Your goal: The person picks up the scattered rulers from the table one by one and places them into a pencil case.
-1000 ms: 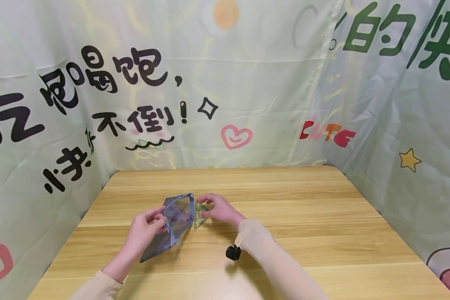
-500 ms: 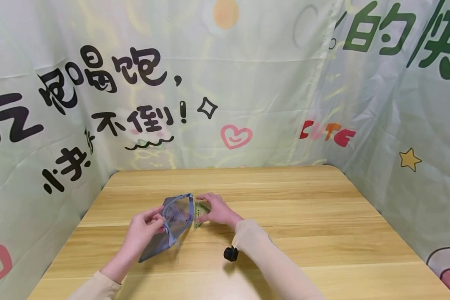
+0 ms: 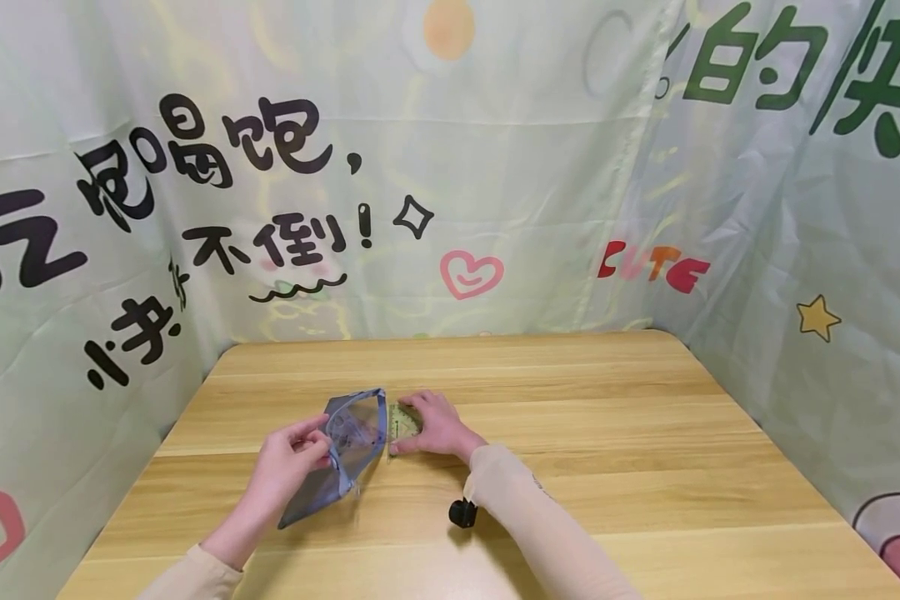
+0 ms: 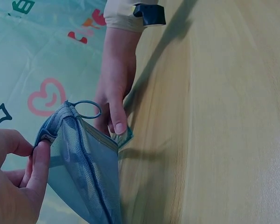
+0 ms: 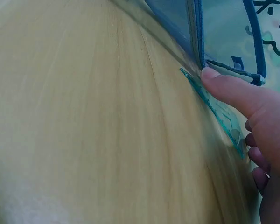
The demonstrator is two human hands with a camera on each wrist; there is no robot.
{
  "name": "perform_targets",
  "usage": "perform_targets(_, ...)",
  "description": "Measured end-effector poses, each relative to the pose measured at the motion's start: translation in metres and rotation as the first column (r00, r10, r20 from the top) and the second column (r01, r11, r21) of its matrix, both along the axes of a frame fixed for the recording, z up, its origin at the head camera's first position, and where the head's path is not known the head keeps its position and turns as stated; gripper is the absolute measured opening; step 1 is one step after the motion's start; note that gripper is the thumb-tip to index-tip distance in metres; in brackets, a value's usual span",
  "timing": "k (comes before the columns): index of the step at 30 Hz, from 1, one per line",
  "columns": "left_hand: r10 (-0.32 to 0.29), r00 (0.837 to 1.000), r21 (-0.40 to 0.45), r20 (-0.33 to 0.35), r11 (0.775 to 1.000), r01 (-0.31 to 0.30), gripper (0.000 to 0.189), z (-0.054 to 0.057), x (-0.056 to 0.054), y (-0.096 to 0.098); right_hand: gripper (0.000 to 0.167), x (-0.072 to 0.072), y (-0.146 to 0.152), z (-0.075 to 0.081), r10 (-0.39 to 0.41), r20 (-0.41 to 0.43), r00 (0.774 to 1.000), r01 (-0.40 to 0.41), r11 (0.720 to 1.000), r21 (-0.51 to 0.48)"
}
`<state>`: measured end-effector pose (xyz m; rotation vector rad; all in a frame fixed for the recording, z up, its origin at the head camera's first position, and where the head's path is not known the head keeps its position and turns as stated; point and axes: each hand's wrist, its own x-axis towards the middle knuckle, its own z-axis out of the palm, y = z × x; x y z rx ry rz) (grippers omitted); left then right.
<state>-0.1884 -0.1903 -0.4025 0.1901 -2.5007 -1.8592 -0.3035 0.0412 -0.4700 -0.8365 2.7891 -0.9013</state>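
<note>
A blue mesh zip pouch (image 3: pixel 315 496) is held tilted above the table, its mouth wide and facing right. My left hand (image 3: pixel 292 454) pinches the rim of that mouth between thumb and fingers, as the left wrist view also shows. Through the mesh, a clear item with dark markings (image 3: pixel 352 431) shows inside. Just outside the mouth, my right hand (image 3: pixel 438 425) holds a translucent green set square (image 3: pixel 403 423) by its edges, thumb at the near corner and fingers at the far side. The thumb (image 5: pixel 224 86) overlaps the pouch's zip edge in the right wrist view.
The wooden table (image 3: pixel 607 467) stretches out around both hands. Printed cloth (image 3: pixel 540 183) hangs behind it and at both sides. A small black camera (image 3: pixel 462 512) sits at the right wrist, close over the tabletop.
My right hand has shifted its hold on the set square, the thumb moving to the near corner, and more of the set square's face shows. The left hand and pouch stay nearly still.
</note>
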Motion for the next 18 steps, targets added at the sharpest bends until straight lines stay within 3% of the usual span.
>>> perform_targets(18,0.01,1.0,0.006,0.002,1.0,-0.01,0.049,-0.0026,-0.0015,0.0017,0.091,0.0014,0.0,-0.005,-0.025,-0.008,1.0,0.024,1.0,-0.015)
